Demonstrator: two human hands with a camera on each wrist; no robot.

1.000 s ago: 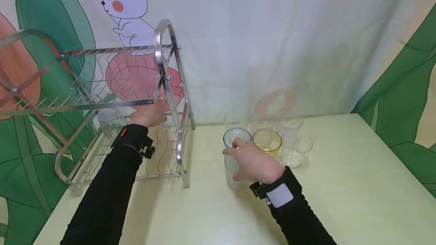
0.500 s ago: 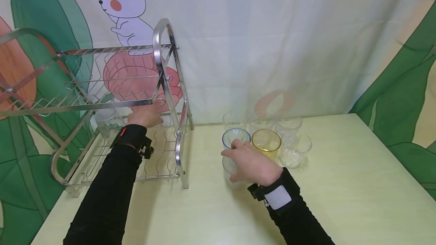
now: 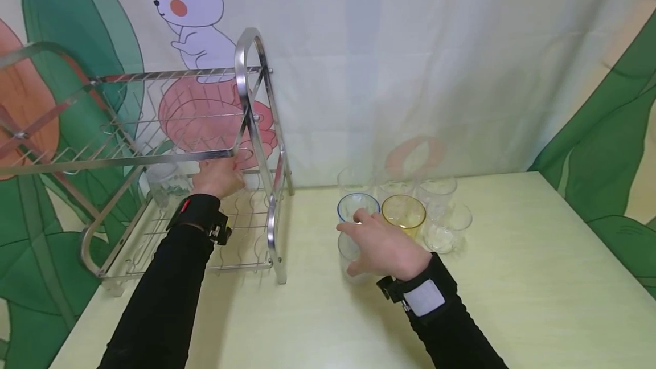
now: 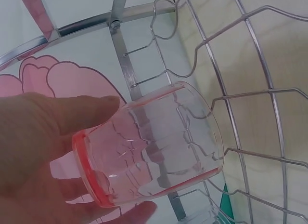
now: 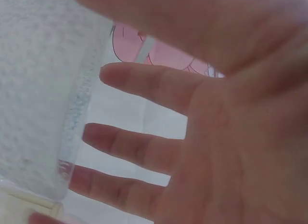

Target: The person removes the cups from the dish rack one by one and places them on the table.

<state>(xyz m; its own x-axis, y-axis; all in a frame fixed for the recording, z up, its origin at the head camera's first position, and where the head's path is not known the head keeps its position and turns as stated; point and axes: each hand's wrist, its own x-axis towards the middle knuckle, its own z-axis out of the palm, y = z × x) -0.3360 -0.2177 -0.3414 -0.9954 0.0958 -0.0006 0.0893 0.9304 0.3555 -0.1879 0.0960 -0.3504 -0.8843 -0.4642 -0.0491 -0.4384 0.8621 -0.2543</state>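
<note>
Under the upper shelf of the two-tier metal dish rack [image 3: 148, 159], my left hand [image 3: 219, 176] holds a clear drinking glass [image 4: 154, 147] with a red ring at the end near the palm. The thumb lies along its side, and its other end is right by the lower shelf's wires [image 4: 274, 123]. On the table, my right hand [image 3: 386, 245] is over a clear textured glass [image 5: 38, 89], thumb and fingers spread about it. In the right wrist view the fingers are nearly straight, fingertips right at the glass's side.
Another clear glass [image 3: 165, 182] is in the rack, left of my left hand. Behind my right hand are a blue-rimmed glass [image 3: 352, 206], a yellow glass [image 3: 405, 212] and several clear glasses [image 3: 445, 229]. A printed curtain [image 3: 328, 84] hangs behind the table.
My left hand has shifted slightly left within the rack. My right hand stays over the front glass, with little visible movement.
</note>
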